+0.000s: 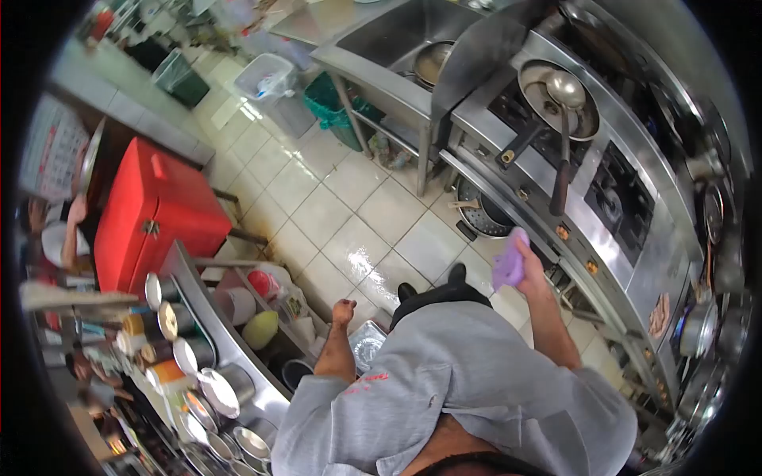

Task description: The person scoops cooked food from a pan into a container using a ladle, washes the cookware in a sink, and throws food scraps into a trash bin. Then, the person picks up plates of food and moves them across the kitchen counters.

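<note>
My right hand (532, 272) is closed around a purple cloth-like item (509, 262), held out beside the front edge of the steel stove (627, 292). My left hand (344, 312) is a loose fist with nothing visible in it, above the floor near a foil-like tray (367, 344). On the stove rests a frying pan (586, 124) with a metal ladle (565, 90) lying across it, the ladle's dark handle reaching over the stove front.
A counter (262, 379) with several metal pots stands at left, near a red cooler box (159, 213). Beyond are a sink (381, 40), a green-lined bin (329, 103) and a white bin (274, 87). A black pot (486, 213) sits under the stove. Another person's arm (73, 230) shows far left.
</note>
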### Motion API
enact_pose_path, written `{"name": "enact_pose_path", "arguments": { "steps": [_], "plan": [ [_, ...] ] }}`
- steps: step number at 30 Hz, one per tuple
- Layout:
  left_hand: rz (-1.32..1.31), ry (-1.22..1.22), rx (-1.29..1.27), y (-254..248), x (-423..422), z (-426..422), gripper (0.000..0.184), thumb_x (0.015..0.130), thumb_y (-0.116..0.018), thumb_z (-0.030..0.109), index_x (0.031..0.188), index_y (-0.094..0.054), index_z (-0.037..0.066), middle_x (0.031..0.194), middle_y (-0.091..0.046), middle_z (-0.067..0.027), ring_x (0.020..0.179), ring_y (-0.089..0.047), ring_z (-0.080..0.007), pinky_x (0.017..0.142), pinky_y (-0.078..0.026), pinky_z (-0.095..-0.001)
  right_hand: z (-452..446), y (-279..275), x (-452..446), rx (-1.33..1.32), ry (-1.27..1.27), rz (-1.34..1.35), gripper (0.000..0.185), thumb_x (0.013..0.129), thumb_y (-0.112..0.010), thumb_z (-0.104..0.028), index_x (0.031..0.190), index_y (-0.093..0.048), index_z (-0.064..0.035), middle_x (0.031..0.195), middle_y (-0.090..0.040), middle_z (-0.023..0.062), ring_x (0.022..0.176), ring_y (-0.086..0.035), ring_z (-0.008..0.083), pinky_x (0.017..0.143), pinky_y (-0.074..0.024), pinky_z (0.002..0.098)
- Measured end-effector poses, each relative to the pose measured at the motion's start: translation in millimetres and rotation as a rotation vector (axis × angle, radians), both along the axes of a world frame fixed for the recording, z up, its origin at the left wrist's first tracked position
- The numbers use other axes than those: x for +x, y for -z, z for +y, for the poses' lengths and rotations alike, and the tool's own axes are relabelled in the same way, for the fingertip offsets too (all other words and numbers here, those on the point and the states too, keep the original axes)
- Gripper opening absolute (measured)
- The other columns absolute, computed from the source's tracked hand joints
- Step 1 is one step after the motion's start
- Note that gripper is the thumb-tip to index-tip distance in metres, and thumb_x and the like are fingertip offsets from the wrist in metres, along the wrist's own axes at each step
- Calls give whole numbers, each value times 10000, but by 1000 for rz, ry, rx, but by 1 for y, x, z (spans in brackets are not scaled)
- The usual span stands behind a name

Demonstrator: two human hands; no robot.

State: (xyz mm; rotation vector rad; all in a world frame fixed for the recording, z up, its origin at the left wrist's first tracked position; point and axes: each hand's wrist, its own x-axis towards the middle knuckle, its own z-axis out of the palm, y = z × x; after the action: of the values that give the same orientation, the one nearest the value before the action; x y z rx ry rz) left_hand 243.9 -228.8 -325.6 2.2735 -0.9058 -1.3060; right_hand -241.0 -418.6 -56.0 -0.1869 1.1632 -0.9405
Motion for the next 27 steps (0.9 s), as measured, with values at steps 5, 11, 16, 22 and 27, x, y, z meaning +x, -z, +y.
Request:
{"name": "enact_pose_path", "arguments": {
  "steps": [5, 11, 16, 22, 27],
  "plan": [
    [-186, 113, 7, -69, -62, -16, 375, 691, -593, 330, 868, -636, 2, 886, -628, -199, 859, -597, -323, 784, -460, -378, 34, -29, -74, -197, 160, 11, 492, 824, -565, -392, 1180, -428, -82, 971, -572, 164, 857, -576, 303, 715, -477, 439],
    [-167, 5, -81, -83, -154, -12, 316, 695, -610, 306, 848, -648, 31, 870, -636, -178, 852, -604, -308, 773, -468, -371, 68, -63, -225, -388, 378, 256, 508, 812, -593, -394, 1187, -433, -91, 1009, -557, 123, 867, -566, 252, 726, -483, 384],
    [-86, -55, -71, -92, -242, 25, 321, 693, -630, 290, 841, -641, 5, 833, -642, -174, 814, -619, -294, 741, -479, -348, 99, -81, -358, -575, 626, 555, 435, 793, -631, -367, 1112, -493, -107, 884, -559, 66, 767, -565, 211, 653, -488, 359],
    [-112, 194, 17, -66, -288, 83, 364, 711, -587, 331, 835, -644, -7, 874, -632, -198, 861, -601, -340, 776, -468, -389, 135, -79, -454, -356, 619, 1196, 526, 763, -666, -365, 1132, -534, -13, 959, -592, 94, 868, -551, 203, 767, -437, 320],
    [-228, 433, -52, -78, -277, 86, 377, 706, -549, 369, 860, -662, 44, 900, -637, -164, 883, -595, -338, 794, -459, -386, 144, -93, -435, -582, 627, 1466, 503, 756, -667, -312, 1112, -537, 20, 1002, -592, 118, 884, -543, 215, 813, -411, 315]
  ]
}}
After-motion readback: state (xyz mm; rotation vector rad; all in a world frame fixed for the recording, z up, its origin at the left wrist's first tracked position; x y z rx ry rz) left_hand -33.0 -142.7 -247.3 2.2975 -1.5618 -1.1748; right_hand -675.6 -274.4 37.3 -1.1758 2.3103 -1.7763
